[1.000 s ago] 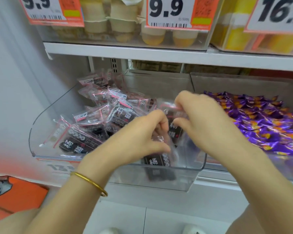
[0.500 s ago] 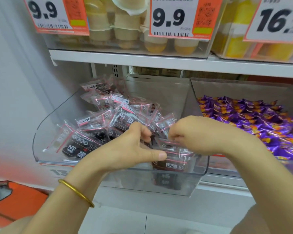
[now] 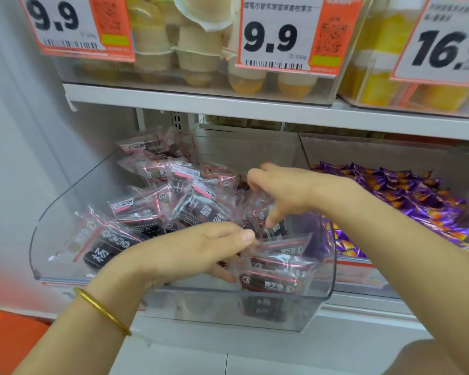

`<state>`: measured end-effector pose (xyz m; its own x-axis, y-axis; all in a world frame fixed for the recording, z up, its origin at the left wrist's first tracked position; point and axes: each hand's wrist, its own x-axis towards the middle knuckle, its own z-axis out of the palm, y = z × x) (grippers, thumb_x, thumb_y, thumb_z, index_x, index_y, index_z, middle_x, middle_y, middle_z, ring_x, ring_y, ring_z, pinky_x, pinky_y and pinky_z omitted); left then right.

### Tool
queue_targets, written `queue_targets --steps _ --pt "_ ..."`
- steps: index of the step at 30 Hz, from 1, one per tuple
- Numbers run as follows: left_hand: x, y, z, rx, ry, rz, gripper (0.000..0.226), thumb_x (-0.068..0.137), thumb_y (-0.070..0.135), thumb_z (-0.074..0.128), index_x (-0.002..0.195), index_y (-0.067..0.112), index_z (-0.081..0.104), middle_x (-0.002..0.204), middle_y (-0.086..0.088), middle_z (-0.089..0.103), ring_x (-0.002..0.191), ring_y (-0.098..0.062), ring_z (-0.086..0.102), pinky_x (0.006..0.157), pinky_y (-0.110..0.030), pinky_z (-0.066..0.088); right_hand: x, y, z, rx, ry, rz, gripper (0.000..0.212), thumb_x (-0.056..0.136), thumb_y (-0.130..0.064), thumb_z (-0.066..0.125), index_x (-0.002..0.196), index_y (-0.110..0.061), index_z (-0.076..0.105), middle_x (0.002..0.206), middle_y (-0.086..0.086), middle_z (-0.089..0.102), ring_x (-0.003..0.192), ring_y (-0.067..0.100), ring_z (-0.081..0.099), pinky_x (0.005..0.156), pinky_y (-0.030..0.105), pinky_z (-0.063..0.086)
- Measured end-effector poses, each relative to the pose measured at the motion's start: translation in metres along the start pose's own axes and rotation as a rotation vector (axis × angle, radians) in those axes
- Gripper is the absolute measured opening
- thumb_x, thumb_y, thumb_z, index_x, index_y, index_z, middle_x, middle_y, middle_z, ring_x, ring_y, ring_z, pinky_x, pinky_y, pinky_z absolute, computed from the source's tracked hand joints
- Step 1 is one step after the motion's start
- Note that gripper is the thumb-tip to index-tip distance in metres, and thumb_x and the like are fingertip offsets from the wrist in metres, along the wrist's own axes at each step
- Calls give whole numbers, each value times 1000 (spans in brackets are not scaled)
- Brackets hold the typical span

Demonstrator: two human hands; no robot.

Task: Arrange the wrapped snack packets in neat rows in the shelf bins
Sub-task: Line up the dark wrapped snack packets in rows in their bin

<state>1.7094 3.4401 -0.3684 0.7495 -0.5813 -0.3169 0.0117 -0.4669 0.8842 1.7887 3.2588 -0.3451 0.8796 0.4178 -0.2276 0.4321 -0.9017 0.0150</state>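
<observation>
Loosely heaped packets (image 3: 144, 209), clear wrap, dark filling; left hand (image 3: 190, 253) pinching some, right hand (image 3: 290, 190) gripping one

Open gap between upper shelf (image 3: 228, 102) and clear bin (image 3: 330, 266) rim; packet heap (image 3: 157, 204) along the left.

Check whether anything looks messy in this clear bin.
Yes. The packets at the left and back of the bin lie heaped and tilted every way; only the front-right stack looks orderly.

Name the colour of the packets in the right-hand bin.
The packets are purple with orange patches, clearest in the head view.
</observation>
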Motion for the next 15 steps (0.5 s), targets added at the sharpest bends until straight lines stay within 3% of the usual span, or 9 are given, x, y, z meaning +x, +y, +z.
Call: queue_targets --steps 3,6,9,12,13,15 --pt "9 -2 -1 15 56 -21 30 98 28 40 114 14 60 110 9 64 102 -2 61 86 -22 53 -7 3 -7 -105 -14 -17 54 66 -38 81 93 -21 37 88 -6 41 81 20 46 64 33 39" --pt "15 -3 -1 41 34 -18 26 99 23 40 110 14 62 105 9 65 97 -1 63 85 -23 54 -19 2 -9 -186 10 -2 46 73 -46 74 92 -22 40 72 -10 39 77 19 43 62 32 35" --pt "16 -1 -6 89 122 -29 21 97 18 46 101 8 65 93 2 69 81 -2 67 74 -21 57 -31 -5 -4 -210 89 1 45 81 -52 63 109 -22 45 72 -10 34 78 18 39 69 33 38" --pt "16 -6 -20 318 437 -35 10 91 15 56 86 11 64 78 -1 68 59 -4 63 52 -15 50 -42 -12 3 -175 88 24 37 88 -48 57 110 -20 46 72 -10 32 79 20 40 69 31 39" --pt "15 -8 -24 431 491 -48 6 89 15 59 86 13 63 80 1 66 62 -6 62 53 -15 48 -45 -14 5 -163 89 20 31 89 -45 56 106 -21 46 74 -10 36 83 22 44 70 31 39" --pt "15 -13 -25 648 443 -100 10 88 19 62 96 15 63 95 2 63 83 -12 61 72 -24 51 -50 -17 10 -134 109 -5 26 90 -40 56 106 -21 47 94 -4 53 97 25 52 72 32 41"
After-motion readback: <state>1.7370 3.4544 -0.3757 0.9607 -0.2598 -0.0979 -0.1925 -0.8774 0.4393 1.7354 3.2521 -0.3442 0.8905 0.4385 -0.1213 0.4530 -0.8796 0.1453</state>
